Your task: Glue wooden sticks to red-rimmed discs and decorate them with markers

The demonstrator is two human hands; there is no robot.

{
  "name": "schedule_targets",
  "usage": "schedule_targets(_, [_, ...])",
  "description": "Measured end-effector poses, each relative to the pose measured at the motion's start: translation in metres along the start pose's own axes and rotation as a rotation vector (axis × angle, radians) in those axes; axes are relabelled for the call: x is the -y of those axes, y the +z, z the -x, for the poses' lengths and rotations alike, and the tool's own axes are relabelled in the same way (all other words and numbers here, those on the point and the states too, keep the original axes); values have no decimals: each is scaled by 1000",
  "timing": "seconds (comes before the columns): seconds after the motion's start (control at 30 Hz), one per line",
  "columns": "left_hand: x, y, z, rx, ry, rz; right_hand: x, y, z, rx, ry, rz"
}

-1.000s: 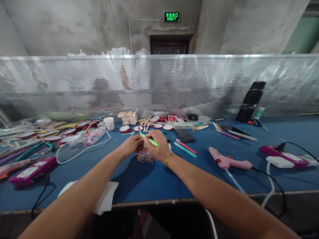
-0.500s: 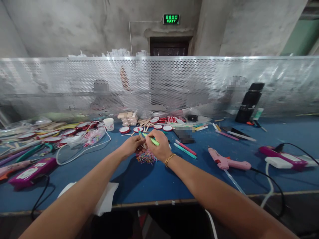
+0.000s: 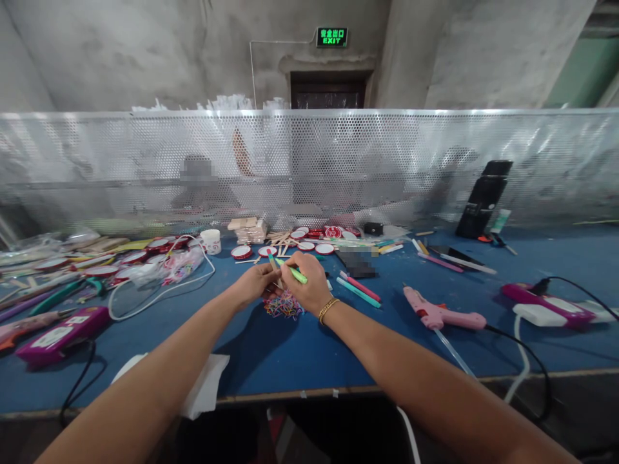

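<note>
My left hand (image 3: 258, 283) is closed on a wooden stick (image 3: 273, 263) whose upper end is coloured red and green. In my right hand (image 3: 309, 281) is a light green marker (image 3: 297, 275), its tip at the stick's coloured part. Under both hands lies a pile of small colourful rubber bands (image 3: 284, 305) on the blue table (image 3: 294, 361). Just behind, small red-rimmed drums (image 3: 242, 252) and loose wooden sticks are spread out. A pink and a teal marker (image 3: 358, 292) lie right of my right hand.
On the right are a pink glue gun (image 3: 442, 314) and a purple power strip (image 3: 546, 306) with cables. Clutter, a white cable and another purple box (image 3: 62, 335) fill the left. A paper cup (image 3: 211, 241) stands behind; white paper (image 3: 207, 386) lies near the front edge.
The green marker and my right hand have shifted very slightly left. My left hand keeps its hold on the stick in the same place.
</note>
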State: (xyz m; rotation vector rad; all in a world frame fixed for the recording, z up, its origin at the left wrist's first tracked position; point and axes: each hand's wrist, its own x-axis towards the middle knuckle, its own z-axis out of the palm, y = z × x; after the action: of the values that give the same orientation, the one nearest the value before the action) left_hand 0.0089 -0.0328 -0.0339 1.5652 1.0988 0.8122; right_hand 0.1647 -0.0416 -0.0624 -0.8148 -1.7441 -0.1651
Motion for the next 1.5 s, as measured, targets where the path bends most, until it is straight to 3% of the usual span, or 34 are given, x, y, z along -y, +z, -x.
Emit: schedule_targets(1.5, [-1,-1,0,-32,-8,18,2,1,0,34,-28,-11])
